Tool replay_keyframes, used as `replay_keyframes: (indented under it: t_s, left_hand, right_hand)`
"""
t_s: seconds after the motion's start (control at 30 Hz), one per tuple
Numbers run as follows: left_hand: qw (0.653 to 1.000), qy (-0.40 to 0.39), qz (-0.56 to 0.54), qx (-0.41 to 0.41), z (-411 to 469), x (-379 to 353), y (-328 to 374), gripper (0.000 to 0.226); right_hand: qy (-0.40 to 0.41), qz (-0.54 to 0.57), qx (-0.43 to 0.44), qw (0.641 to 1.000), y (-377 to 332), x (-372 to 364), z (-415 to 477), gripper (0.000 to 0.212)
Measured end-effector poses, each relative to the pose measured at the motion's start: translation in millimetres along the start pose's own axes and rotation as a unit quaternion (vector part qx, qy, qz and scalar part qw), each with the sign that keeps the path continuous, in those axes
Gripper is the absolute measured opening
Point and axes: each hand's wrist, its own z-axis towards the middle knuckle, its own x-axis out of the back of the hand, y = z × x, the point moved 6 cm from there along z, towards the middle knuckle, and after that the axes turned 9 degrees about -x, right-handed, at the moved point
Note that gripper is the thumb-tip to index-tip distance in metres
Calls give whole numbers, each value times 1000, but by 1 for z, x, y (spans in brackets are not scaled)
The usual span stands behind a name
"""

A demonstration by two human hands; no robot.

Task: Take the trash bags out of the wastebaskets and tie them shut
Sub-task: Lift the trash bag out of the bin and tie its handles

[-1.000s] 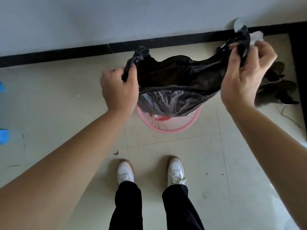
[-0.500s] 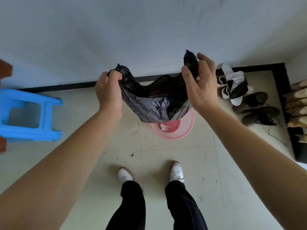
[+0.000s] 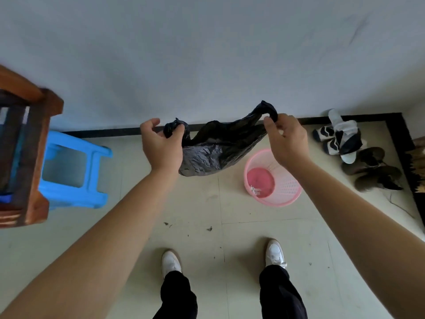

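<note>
With my left hand (image 3: 161,143) and right hand (image 3: 286,139) each pinching a corner of the black trash bag (image 3: 211,150), lifted clear above the floor beside the pink wastebasket (image 3: 287,192), I should cross both corners tightly.

The black plastic trash bag (image 3: 207,153) hangs between the left grip (image 3: 161,143) and the right grip (image 3: 287,139), each pinching 1 upper corner. It is above the pale tiled floor (image 3: 241,238) and outside the pink round plastic mesh wastebasket (image 3: 287,187). The wastebasket stands on the floor under the right grip, ahead of the right white sneaker (image 3: 274,252). Left of the bag, the blue plastic stool (image 3: 76,166) sits near the black baseboard (image 3: 103,132), just beside the brown wooden furniture piece (image 3: 34,157). Right of the wastebasket, striped slippers (image 3: 340,137) lie by the baseboard, with 2 brown shoes (image 3: 377,171) nearer the person.
</note>
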Motion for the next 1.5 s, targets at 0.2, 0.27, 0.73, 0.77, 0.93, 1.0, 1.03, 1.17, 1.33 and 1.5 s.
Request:
replay_keyframes:
  t_s: [0.2, 0.27, 0.73, 0.77, 0.93, 1.0, 1.03, 1.17, 1.33, 1.5]
  left_hand:
    - [982, -73, 161, -67, 26, 35, -116, 25]
    - [971, -76, 213, -73, 27, 42, -162, 25]
    - [956, -163, 208, 129, -72, 61, -344, 121]
    - [950, -183, 211, 139, -82, 61, -349, 125]
    - [927, -230, 291, 60, -122, 59, -396, 84]
    - [911, -208, 353, 33, -132, 64, -424, 64]
    - [898, -211, 385, 30, -136, 65, -440, 66]
    - [832, -331, 443, 28, -155, 52, -488, 121]
    - [854, -336, 392, -67, -153, 1, -471, 154]
    - [858, -321, 370, -155, -116, -51, -426, 137]
  right_hand:
    - [6, -97, -13, 995, 46, -110, -12, 40]
    - [-1, -117, -20, 993, 72, -147, -16, 42]
    - [-207, -113, -128, 963, 217, -254, -86, 112]
    - [-208, -114, -133, 962, 223, -254, -88, 116]
    - [-219, -74, -192, 954, 275, -268, -90, 124]
    - [-218, -62, -197, 954, 296, -277, -93, 122]
    - [-213, -67, -194, 955, 306, -281, -94, 119]
    - [-185, -95, -185, 960, 340, -298, -103, 92]
    - [-154, -77, -152, 973, 345, -306, -111, 43]
    - [-110, 17, -147, 983, 314, -300, -89, 28]
